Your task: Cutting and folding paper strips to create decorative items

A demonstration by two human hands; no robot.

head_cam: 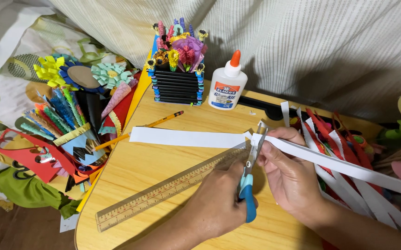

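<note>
My left hand (221, 206) grips scissors (248, 192) with blue handles, blades pointing up and away from me. The blades meet a long white paper strip (186, 137) near its middle. My right hand (291, 173) pinches that strip just right of the blades, thumb beneath and fingers on top. The strip's left part lies flat on the wooden table (154, 162). Its right part runs off past my right wrist toward the lower right.
A wooden ruler (163, 190) lies diagonally under my left hand, with a yellow pencil (156, 123) beyond it. At the back stand a white glue bottle (227, 85) and a black box of paper flowers (177, 69). Coloured paper crafts (66, 115) are piled left; cut red and white strips (339, 143) lie right.
</note>
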